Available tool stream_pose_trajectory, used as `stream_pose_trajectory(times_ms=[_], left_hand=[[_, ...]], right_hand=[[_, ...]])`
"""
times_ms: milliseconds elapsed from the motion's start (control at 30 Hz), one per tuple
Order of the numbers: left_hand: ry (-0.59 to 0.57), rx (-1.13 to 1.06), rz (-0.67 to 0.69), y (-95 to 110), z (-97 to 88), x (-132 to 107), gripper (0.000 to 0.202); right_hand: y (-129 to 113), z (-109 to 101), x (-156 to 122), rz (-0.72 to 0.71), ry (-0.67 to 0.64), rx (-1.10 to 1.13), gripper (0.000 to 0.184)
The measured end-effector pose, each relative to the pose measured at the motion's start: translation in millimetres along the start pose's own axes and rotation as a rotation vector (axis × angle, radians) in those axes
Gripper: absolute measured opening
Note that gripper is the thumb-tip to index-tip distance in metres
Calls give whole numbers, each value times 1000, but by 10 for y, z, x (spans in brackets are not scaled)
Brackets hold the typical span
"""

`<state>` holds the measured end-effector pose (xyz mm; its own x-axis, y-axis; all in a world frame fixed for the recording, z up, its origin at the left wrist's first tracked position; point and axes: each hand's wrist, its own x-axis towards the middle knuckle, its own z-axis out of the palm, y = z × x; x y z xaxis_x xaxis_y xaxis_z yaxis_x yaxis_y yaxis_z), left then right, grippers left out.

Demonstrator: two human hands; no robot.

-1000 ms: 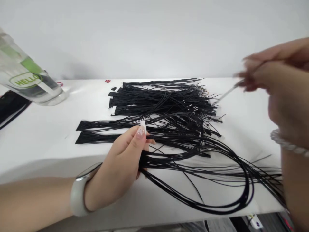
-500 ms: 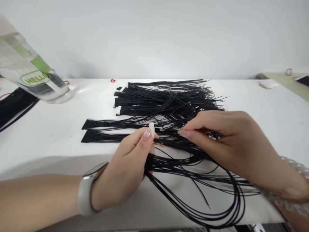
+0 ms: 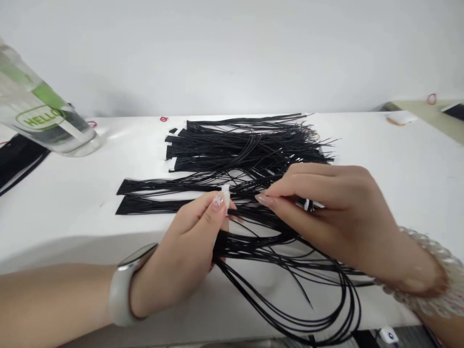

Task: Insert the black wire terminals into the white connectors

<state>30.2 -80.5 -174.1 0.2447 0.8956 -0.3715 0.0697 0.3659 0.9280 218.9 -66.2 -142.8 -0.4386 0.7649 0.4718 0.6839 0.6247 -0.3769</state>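
My left hand [image 3: 181, 246] is shut on a small white plastic connector [image 3: 225, 195], with a bunch of black thin wires [image 3: 232, 246] running from it and looping toward me across the table edge. My right hand [image 3: 326, 212] sits just to the right, its fingertips among those wires. Between its fingers is a small white-and-black piece [image 3: 306, 205], mostly hidden. Behind both hands lie neat rows of black wire bundles [image 3: 246, 150], their ends spreading loosely.
A clear bottle with a green HELLO label [image 3: 36, 116] lies tilted at the left, above a black strip [image 3: 18, 162]. Small red rubber bands [image 3: 164, 119] dot the far edge of the white table [image 3: 398, 169]. A beige surface [image 3: 427, 116] lies behind at the right.
Compared with a second ago, my right hand has come down and left from the upper right to the wires. My left hand keeps the connector, and the wire loops have shifted slightly.
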Motion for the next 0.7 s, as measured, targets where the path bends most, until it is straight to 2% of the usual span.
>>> stream_pose_trajectory(times_ms=[233, 700], left_hand=[[22, 58, 30, 3, -8, 9, 29], [-7, 111, 29, 55, -1, 0, 29]], right_hand=[[2, -7, -17, -36, 16, -8, 7], [-3, -19, -23, -99, 33, 30, 8]])
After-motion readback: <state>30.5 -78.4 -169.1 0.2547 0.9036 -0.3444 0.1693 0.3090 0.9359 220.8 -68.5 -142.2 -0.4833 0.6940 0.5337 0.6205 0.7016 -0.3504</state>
